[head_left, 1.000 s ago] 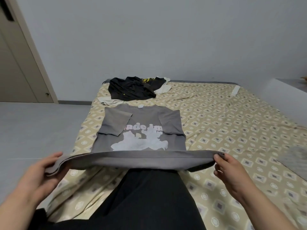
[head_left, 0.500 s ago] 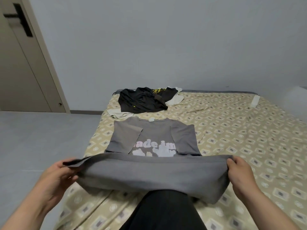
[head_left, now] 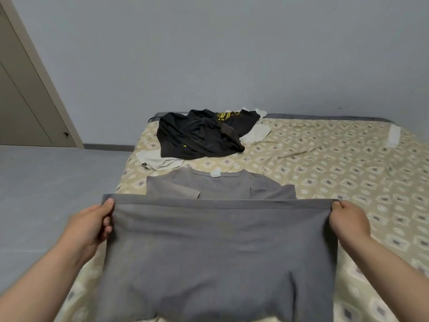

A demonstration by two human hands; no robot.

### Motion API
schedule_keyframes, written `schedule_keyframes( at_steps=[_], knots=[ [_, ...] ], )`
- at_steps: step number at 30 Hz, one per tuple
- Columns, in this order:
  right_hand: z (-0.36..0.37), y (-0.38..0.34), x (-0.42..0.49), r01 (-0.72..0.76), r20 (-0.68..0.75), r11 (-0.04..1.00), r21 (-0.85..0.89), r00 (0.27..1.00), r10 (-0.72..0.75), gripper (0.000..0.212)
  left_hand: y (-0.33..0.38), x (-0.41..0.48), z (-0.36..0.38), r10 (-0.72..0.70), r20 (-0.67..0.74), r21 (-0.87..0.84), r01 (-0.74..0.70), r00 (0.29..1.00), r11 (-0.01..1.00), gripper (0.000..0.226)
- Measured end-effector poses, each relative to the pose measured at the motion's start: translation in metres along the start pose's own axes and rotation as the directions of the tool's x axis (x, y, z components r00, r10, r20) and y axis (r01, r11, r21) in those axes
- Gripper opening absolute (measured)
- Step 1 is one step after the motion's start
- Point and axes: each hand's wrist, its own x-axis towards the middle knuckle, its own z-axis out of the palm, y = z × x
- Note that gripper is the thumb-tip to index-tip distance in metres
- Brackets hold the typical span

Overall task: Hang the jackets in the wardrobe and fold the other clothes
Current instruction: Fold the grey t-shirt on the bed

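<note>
Grey t-shirt on bed, 6 o'clock, hem lifted. Left hand, right hand pinch hem corners. Soft, light, droops mid-span; hold corners, keep taut. Dark clothes pile at 12 o'clock.

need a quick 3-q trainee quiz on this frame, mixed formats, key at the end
1. True or false: the left hand and the right hand each pinch a corner of the hem of the grey T-shirt.
2. The black clothes lie: A) on the bed, beyond the T-shirt; B) on the floor; C) under the left hand.
3. Fill in: a pale ___ sits at the middle of the T-shirt's neck.
Key: 1 true; 2 A; 3 label.
</note>
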Motion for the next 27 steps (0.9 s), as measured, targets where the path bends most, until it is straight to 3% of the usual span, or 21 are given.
schedule_keyframes(
  at_steps=[2, 4, 8, 18, 23, 27],
  knots=[
    [0.020, -0.010, 0.026, 0.024, -0.040, 0.999, -0.031, 0.999, -0.025, 0.030, -0.002, 0.030, 0.020, 0.138, -0.071, 0.135, -0.128, 0.988, 0.982, 0.029],
    [0.046, -0.020, 0.052, 0.055, -0.067, 0.997, -0.061, 0.996, -0.059, 0.029, -0.005, 0.062, 0.037, 0.316, -0.113, 0.346, -0.261, 0.942, 0.901, 0.040],
    [0.098, -0.033, 0.092, 0.112, -0.082, 0.985, -0.134, 0.989, -0.124, 0.031, -0.009, 0.122, 0.070, 0.497, -0.105, 0.554, -0.364, 0.862, 0.749, 0.041],
    [0.182, -0.041, 0.165, 0.140, -0.096, 0.954, -0.264, 0.981, -0.171, 0.033, -0.013, 0.244, 0.121, 0.549, -0.053, 0.711, -0.354, 0.834, 0.608, 0.035],
    [0.202, -0.032, 0.175, 0.079, -0.058, 0.920, -0.384, 0.992, -0.110, 0.032, -0.025, 0.266, 0.135, 0.501, -0.104, 0.835, -0.199, 0.859, 0.514, 0.042],
    [0.202, -0.031, 0.181, 0.057, -0.061, 0.923, -0.381, 0.994, -0.086, 0.036, -0.022, 0.266, 0.135, 0.473, -0.127, 0.807, -0.186, 0.872, 0.560, 0.044]
  ],
)
